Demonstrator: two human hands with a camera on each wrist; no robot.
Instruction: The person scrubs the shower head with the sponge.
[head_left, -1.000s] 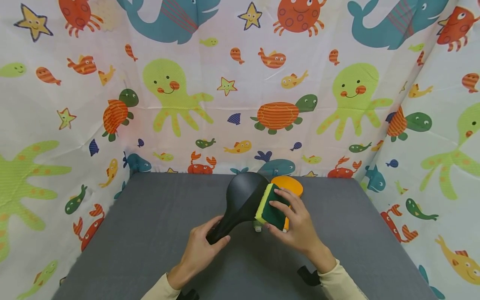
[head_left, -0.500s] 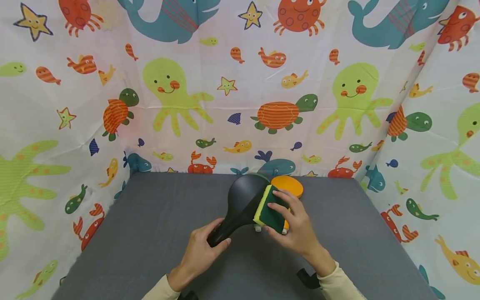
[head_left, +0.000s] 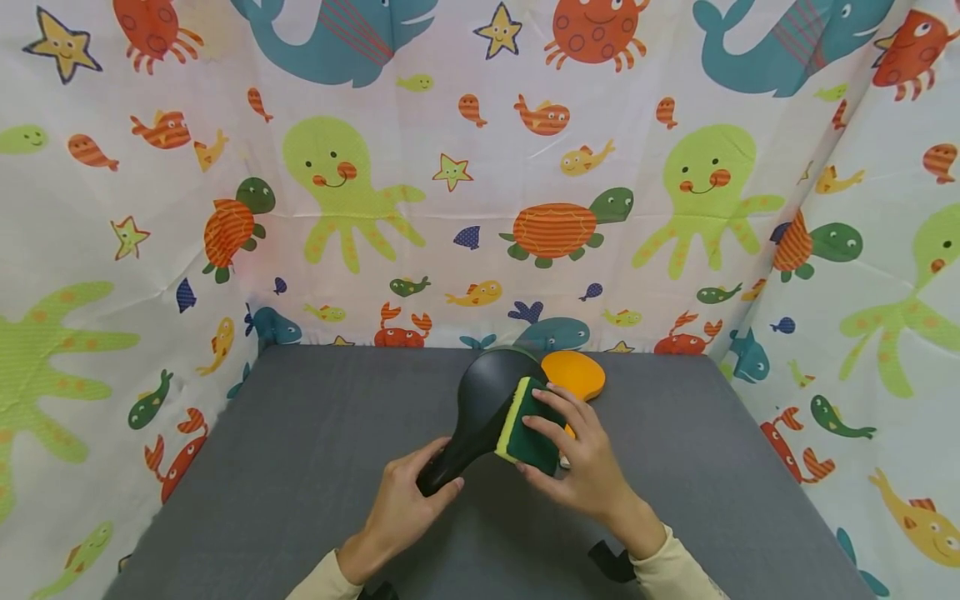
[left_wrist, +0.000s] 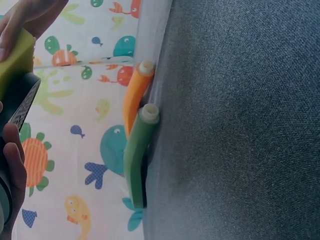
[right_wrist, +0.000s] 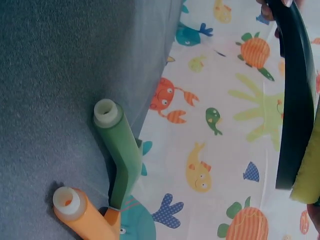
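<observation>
My left hand grips the handle of a black shower head, holding it up at a tilt above the table with its round head pointing away. In my right hand a yellow sponge with a dark green scouring side is pinched between fingers and thumb. Its yellow side lies against the right side of the shower head. Beyond them are an orange shower head and a green shower head, both with white connector ends. The black head mostly hides the green one in the head view.
The grey table runs back to a white curtain printed with sea animals, which also hangs along both sides. A black strap-like piece shows beside the right sleeve.
The sponge has moved with my right hand down and left along the black shower head. The black shower head has shifted very slightly right and down.
</observation>
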